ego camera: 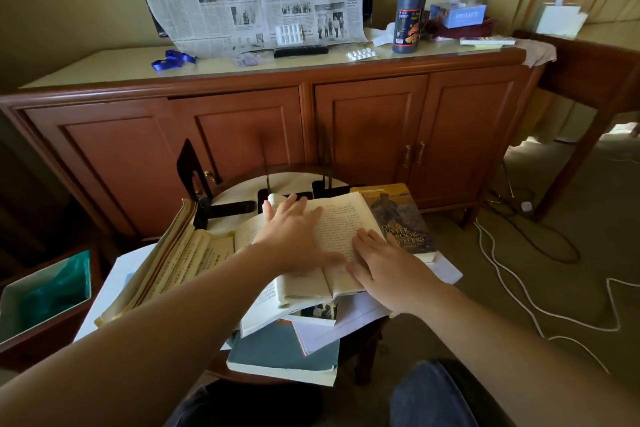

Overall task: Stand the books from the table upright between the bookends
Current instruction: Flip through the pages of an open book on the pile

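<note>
Cream-paged open paperback book (341, 230) atop the heaped round tabletop (242, 189), near black metal bookends (194, 172) at far side; left hand (294, 232) and right hand (384, 262) flat, fingers straight, pressing pages; advisable: close before lifting upright.

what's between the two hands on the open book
In the head view, only bare printed page of the open book lies between the left hand and the right hand.
</note>
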`<state>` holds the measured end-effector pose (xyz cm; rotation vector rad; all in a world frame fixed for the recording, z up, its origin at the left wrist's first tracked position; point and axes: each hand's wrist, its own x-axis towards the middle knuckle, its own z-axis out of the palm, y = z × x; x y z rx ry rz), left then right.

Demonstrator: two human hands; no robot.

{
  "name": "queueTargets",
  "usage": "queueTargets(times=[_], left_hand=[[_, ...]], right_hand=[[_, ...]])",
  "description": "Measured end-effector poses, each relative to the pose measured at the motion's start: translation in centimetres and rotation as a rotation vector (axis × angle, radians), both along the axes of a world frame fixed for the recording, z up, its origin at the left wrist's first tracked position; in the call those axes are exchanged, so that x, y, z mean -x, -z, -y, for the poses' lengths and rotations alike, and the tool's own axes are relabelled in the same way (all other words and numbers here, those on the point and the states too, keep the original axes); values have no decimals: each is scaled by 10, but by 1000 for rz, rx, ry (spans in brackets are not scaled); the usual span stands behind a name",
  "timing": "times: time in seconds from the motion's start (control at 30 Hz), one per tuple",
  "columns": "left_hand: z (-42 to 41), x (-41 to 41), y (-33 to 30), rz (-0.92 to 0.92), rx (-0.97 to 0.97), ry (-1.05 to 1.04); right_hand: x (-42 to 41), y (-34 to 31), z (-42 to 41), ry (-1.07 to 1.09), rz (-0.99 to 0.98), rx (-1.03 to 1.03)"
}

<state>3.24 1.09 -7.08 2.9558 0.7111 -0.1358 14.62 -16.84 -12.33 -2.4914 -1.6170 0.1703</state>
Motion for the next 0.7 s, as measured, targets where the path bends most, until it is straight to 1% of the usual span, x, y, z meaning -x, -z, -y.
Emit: queueTargets(times=[0.1,0.17,0.27,0.37,0.43,0.5,0.57,0.6,0.63,0.7], left_hand=[[-10,18,-2,303,128,-198],[-18,29,-4,399,248,-323],[-23,38,-4,401,489,-402],[-22,39,-6,445,586,-403],[-16,34,-10,452,653,-378],[-8,28,-12,428,724,-340],[-1,24,-13,349,706,-284],[0,23,-12,298,666,-253],[1,22,-11,258,625,-229],[-2,22,-8,241,601,-217]], right_hand=[[8,-17,-2,32,-103,14],[9,-23,-3,25,-119,7],[7,-28,-5,15,-197,-69],[10,-32,-7,-13,-245,-211],[15,-35,-9,33,-299,-294],[22,-38,-12,72,-386,-335],[28,-42,-15,69,-471,-334],[30,-42,-16,61,-472,-324],[30,-42,-16,61,-434,-295],[30,-39,-15,86,-317,-196]])
